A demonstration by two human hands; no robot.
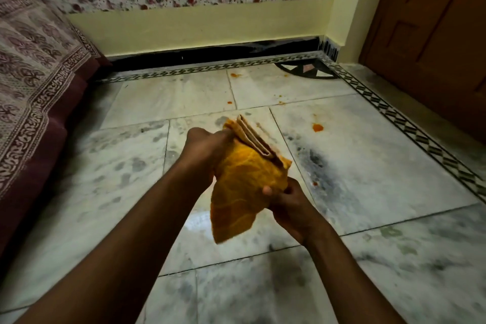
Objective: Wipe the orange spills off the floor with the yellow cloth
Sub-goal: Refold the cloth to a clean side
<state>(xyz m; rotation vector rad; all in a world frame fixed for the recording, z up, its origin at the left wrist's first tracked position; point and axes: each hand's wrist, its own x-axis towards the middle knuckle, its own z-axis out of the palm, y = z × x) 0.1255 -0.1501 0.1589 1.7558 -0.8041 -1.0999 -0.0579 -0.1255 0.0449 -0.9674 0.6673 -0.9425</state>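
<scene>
Fingers of my left hand and right hand are closed on the folded yellow cotton cloth, held above the marble floor. Orange spills remain far right; wiping looks barely begun.

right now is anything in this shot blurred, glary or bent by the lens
Head view: the lower corner of the folded yellow cloth is motion-blurred; ceiling light glares off the white marble floor beside it; the wide lens bows the patterned floor border; corners fall dark.
</scene>
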